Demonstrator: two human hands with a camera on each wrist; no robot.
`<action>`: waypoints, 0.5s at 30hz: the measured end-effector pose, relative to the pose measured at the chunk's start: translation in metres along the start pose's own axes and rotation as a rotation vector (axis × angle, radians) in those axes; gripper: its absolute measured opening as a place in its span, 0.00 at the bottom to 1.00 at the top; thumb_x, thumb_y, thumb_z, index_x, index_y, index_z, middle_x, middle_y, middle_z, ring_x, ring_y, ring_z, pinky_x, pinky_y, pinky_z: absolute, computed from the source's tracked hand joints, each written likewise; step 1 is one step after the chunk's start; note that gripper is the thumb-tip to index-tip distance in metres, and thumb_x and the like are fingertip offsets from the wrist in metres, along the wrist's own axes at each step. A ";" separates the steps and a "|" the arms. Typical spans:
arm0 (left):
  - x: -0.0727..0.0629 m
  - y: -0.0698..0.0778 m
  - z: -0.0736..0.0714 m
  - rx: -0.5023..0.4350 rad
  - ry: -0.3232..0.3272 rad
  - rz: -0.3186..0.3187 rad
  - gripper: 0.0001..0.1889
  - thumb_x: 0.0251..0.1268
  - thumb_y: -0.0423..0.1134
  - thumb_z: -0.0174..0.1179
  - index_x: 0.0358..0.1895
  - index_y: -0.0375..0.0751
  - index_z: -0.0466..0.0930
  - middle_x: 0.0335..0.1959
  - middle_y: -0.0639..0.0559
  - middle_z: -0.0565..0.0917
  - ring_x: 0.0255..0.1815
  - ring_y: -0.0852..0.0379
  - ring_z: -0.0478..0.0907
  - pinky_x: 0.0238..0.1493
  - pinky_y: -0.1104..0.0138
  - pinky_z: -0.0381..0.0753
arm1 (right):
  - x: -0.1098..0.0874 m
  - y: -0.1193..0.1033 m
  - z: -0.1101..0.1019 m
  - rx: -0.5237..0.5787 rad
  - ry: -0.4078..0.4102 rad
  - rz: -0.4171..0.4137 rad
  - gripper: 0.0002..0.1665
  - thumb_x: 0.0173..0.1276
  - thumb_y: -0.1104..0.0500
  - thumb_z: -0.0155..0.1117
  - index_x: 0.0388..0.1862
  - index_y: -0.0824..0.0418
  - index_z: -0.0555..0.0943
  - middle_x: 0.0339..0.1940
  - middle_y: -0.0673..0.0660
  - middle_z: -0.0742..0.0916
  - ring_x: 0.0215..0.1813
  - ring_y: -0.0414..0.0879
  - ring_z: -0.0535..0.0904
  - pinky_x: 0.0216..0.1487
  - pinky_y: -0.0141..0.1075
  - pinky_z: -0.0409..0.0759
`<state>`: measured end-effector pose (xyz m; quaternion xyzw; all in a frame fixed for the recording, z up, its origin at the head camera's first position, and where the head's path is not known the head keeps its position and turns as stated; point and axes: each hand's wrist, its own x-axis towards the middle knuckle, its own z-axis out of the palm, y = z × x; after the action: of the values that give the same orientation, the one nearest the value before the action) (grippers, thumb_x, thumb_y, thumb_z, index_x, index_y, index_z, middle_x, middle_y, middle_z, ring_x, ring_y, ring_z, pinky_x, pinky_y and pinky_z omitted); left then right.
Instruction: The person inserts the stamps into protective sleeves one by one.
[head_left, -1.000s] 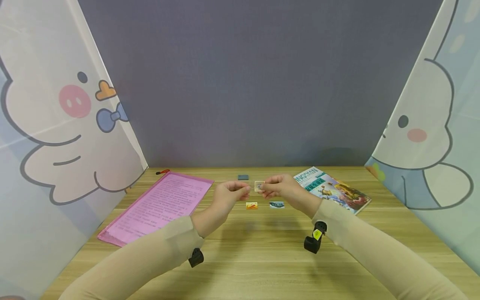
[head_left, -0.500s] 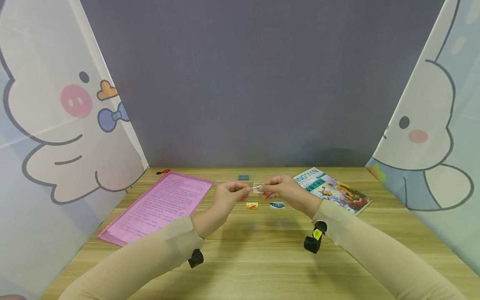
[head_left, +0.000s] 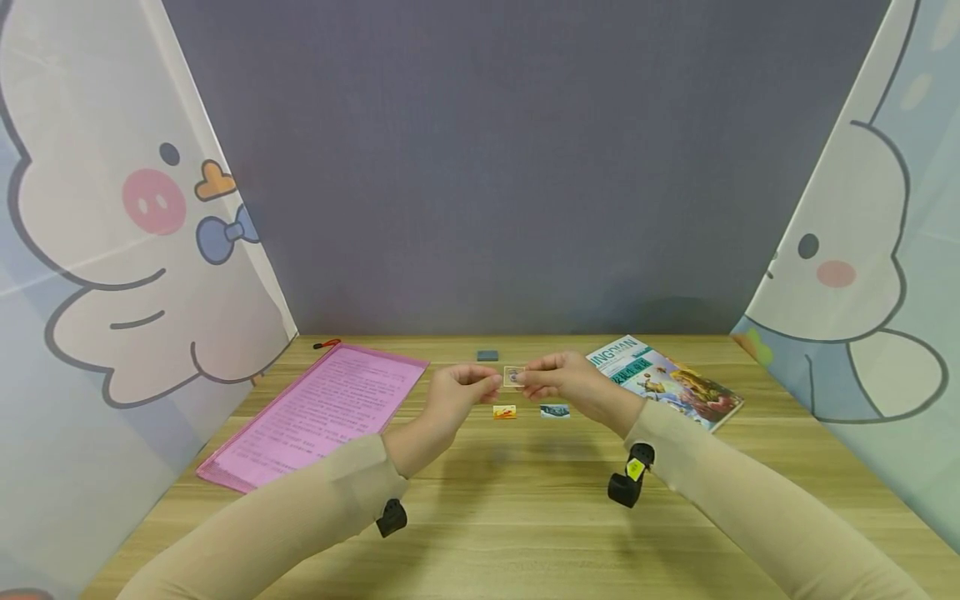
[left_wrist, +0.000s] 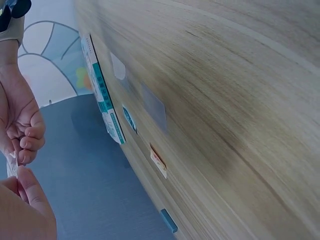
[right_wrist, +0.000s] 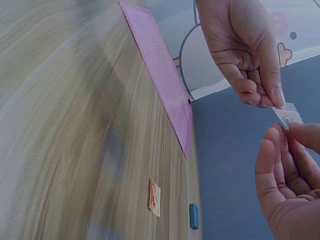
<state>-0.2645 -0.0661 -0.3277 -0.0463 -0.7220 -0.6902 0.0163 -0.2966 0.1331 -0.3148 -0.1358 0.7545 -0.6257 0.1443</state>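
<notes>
In the head view my left hand (head_left: 452, 398) and right hand (head_left: 579, 385) meet above the table. Between thumb and fingers, the left hand pinches the edge of a small clear plastic sleeve (right_wrist: 290, 107). My right hand pinches a small pale-bordered stamp (head_left: 512, 382) with a dark motif, partly covered by the thumb. Stamp and sleeve overlap; how far the stamp sits inside cannot be told. Below the hands lie a yellow-orange stamp (head_left: 505, 412) and a blue-green stamp (head_left: 555, 411). Two clear sleeves (left_wrist: 155, 107) lie nearer me on the table.
A small blue-grey block (head_left: 487, 355) stands at the back of the table. Left lies a pink zip folder (head_left: 322, 408) with a printed sheet; right lies a magazine (head_left: 675, 383). A grey panel (head_left: 480, 167) closes off the back, with cartoon-printed panels at both sides.
The right hand's stamp has shifted slightly left, closer to the left fingertips and over the sleeve. The left hand has barely moved, and the things on the table stay put.
</notes>
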 end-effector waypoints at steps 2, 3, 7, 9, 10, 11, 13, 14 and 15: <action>0.000 0.000 0.000 -0.008 -0.002 0.001 0.09 0.62 0.34 0.66 0.40 0.30 0.85 0.29 0.50 0.85 0.29 0.59 0.83 0.41 0.65 0.88 | 0.000 0.000 0.000 0.009 -0.011 -0.004 0.15 0.69 0.61 0.64 0.48 0.72 0.80 0.30 0.52 0.88 0.36 0.44 0.85 0.53 0.46 0.85; 0.000 0.000 0.000 -0.008 -0.003 0.004 0.09 0.62 0.34 0.66 0.40 0.30 0.84 0.29 0.50 0.85 0.29 0.59 0.83 0.42 0.64 0.88 | 0.000 0.000 0.000 0.015 -0.016 -0.005 0.15 0.69 0.62 0.62 0.49 0.72 0.80 0.30 0.52 0.88 0.36 0.43 0.85 0.51 0.44 0.85; 0.000 0.000 0.000 -0.014 -0.004 0.003 0.08 0.62 0.33 0.65 0.40 0.30 0.84 0.30 0.50 0.85 0.30 0.58 0.84 0.43 0.63 0.88 | 0.000 -0.002 -0.001 0.027 -0.021 -0.002 0.15 0.70 0.63 0.60 0.50 0.74 0.79 0.29 0.52 0.88 0.34 0.42 0.84 0.45 0.37 0.87; 0.000 0.000 0.000 -0.013 -0.002 0.000 0.08 0.62 0.33 0.65 0.40 0.30 0.84 0.30 0.50 0.85 0.29 0.59 0.83 0.44 0.61 0.88 | 0.000 -0.002 0.000 0.027 -0.015 0.000 0.15 0.70 0.63 0.60 0.50 0.74 0.78 0.29 0.52 0.88 0.34 0.42 0.84 0.46 0.38 0.87; 0.000 0.000 0.001 -0.013 -0.001 -0.001 0.08 0.62 0.33 0.65 0.40 0.30 0.84 0.30 0.50 0.85 0.29 0.59 0.83 0.44 0.61 0.88 | 0.000 -0.002 0.000 0.027 -0.011 0.001 0.15 0.70 0.63 0.61 0.50 0.74 0.79 0.29 0.52 0.88 0.34 0.42 0.84 0.48 0.40 0.87; 0.000 0.000 0.001 -0.011 0.001 -0.001 0.08 0.62 0.33 0.65 0.40 0.30 0.84 0.30 0.50 0.85 0.28 0.60 0.83 0.44 0.61 0.88 | 0.000 -0.001 0.000 0.026 -0.006 0.001 0.15 0.70 0.63 0.61 0.49 0.74 0.79 0.30 0.52 0.88 0.34 0.42 0.85 0.49 0.42 0.86; 0.000 0.001 0.001 -0.010 0.003 0.000 0.08 0.62 0.32 0.65 0.40 0.30 0.85 0.29 0.50 0.85 0.27 0.61 0.83 0.44 0.61 0.88 | 0.000 -0.001 0.000 0.019 0.000 -0.006 0.16 0.70 0.62 0.62 0.49 0.73 0.79 0.30 0.52 0.88 0.35 0.43 0.85 0.49 0.43 0.86; -0.001 0.001 0.001 -0.007 0.004 0.001 0.08 0.62 0.32 0.65 0.40 0.31 0.85 0.29 0.50 0.85 0.27 0.62 0.82 0.44 0.60 0.88 | 0.000 0.000 0.001 0.020 0.005 -0.006 0.15 0.69 0.61 0.63 0.48 0.73 0.79 0.30 0.52 0.88 0.35 0.43 0.85 0.49 0.43 0.86; -0.001 0.001 0.001 -0.003 0.004 0.006 0.08 0.62 0.33 0.65 0.40 0.30 0.85 0.30 0.49 0.85 0.27 0.61 0.83 0.44 0.61 0.88 | 0.000 0.000 0.001 0.019 0.008 -0.007 0.15 0.69 0.61 0.63 0.48 0.72 0.80 0.31 0.52 0.88 0.35 0.43 0.85 0.49 0.43 0.86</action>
<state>-0.2635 -0.0647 -0.3263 -0.0471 -0.7206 -0.6915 0.0196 -0.2966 0.1319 -0.3150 -0.1344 0.7485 -0.6341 0.1402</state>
